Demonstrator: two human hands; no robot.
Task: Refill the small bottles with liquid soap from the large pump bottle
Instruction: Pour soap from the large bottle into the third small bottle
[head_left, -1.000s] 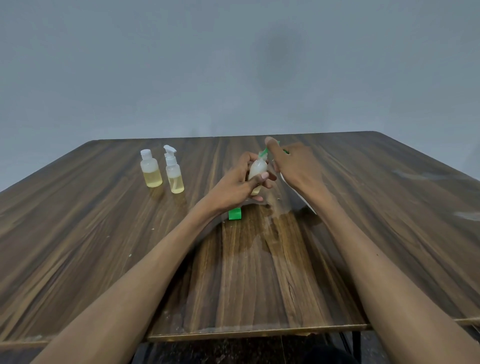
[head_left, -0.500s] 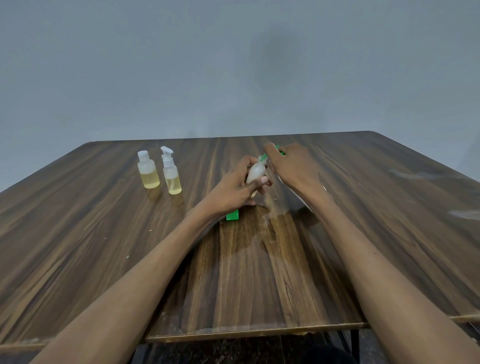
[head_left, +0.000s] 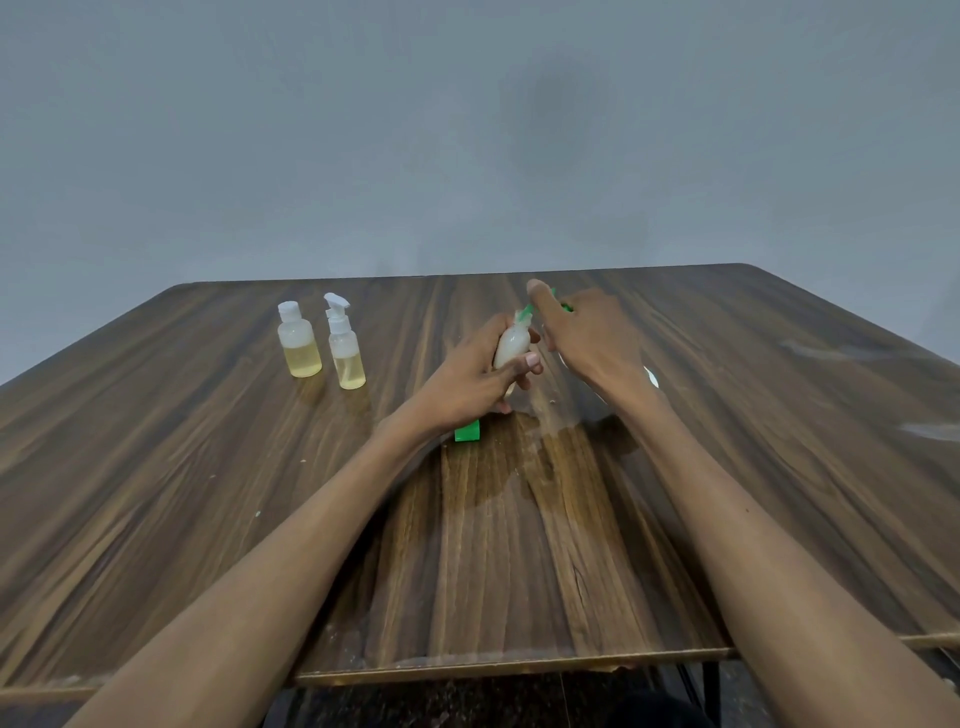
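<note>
Holding a small white plastic bottle (head_left: 511, 345) mid-frame, left hand (head_left: 467, 376) wrapping around it. Pressing a green pump top (head_left: 527, 310), right hand (head_left: 587, 332) curling over it.

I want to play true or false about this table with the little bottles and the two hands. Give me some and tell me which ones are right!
1. The left hand holds a small whitish bottle. True.
2. Two little bottles stand on the table's left side, the flip-cap bottle and the spray-top bottle. True.
3. Those two bottles hold blue liquid. False: it is yellowish.
4. The right hand lies flat on the table. False: it is raised, with something green at its fingers, at the held bottle's top.
5. A green cap sits on the table by the left wrist. True.
</note>
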